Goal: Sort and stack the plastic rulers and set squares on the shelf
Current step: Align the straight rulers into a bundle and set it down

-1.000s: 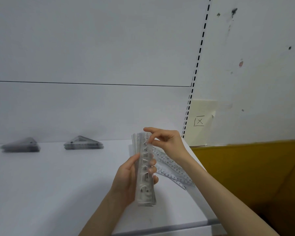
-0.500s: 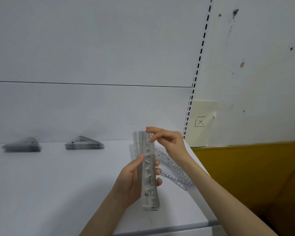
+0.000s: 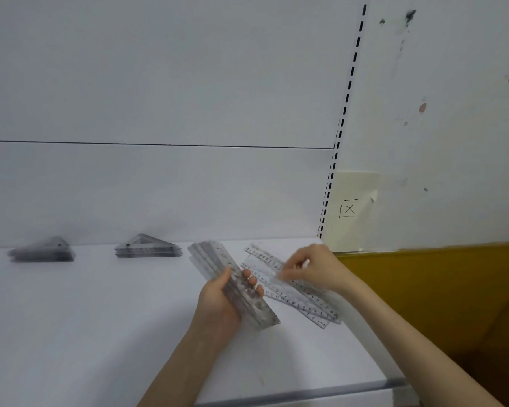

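Note:
My left hand (image 3: 218,301) grips a thick bundle of clear plastic rulers (image 3: 215,257), tilted with its far end pointing up-left above the white shelf (image 3: 86,333). My right hand (image 3: 315,268) is to its right, motion-blurred, with curled fingers pinching the end of one clear ruler (image 3: 288,279) over the loose rulers (image 3: 306,306) scattered on the shelf's right part. Two stacks of set squares lie by the back wall: one in the middle (image 3: 147,248), another at the far left (image 3: 41,254).
The shelf's front edge (image 3: 306,396) runs along the bottom right. A slotted upright (image 3: 335,160) marks the shelf's right end, with a pale note (image 3: 350,210) beside it. A yellow panel (image 3: 438,304) lies beyond the right end.
My right hand left the top of the bundle and dropped right onto the loose rulers. My left hand tilted the bundle from upright to slanting up-left.

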`<state>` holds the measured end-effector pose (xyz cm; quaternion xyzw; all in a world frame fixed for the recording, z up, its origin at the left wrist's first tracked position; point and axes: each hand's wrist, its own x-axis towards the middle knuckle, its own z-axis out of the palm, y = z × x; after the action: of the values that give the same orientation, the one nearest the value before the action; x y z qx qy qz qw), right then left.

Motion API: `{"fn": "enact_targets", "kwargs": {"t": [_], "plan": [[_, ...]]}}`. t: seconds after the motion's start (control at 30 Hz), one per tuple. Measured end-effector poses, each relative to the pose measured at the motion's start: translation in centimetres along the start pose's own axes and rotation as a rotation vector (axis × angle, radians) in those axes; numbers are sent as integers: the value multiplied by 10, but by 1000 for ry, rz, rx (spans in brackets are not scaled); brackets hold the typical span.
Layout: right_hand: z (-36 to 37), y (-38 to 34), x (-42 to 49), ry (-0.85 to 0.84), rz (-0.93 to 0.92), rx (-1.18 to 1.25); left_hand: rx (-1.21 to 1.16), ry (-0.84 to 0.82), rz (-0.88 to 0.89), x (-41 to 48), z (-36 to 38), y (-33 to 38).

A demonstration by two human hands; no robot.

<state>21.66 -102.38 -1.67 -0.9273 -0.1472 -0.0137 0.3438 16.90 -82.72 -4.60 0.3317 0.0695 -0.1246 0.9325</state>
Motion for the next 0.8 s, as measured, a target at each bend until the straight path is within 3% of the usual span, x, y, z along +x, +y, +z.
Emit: {"fn": "enact_targets", "kwargs": {"t": [0.1, 0.2, 0.47, 0.8], "plan": [[0, 4, -23, -156, 68, -336, 30, -5, 39, -1, 2, 1], [6, 3, -27, -125, 63, -355, 34, -17, 29, -2, 4, 0], [4, 2, -21, -151, 210, 49, -25, -20, 51, -7, 8, 2], [-21, -2, -31, -92, 134, 694, -51, -30, 34, -11, 8, 3]]}}
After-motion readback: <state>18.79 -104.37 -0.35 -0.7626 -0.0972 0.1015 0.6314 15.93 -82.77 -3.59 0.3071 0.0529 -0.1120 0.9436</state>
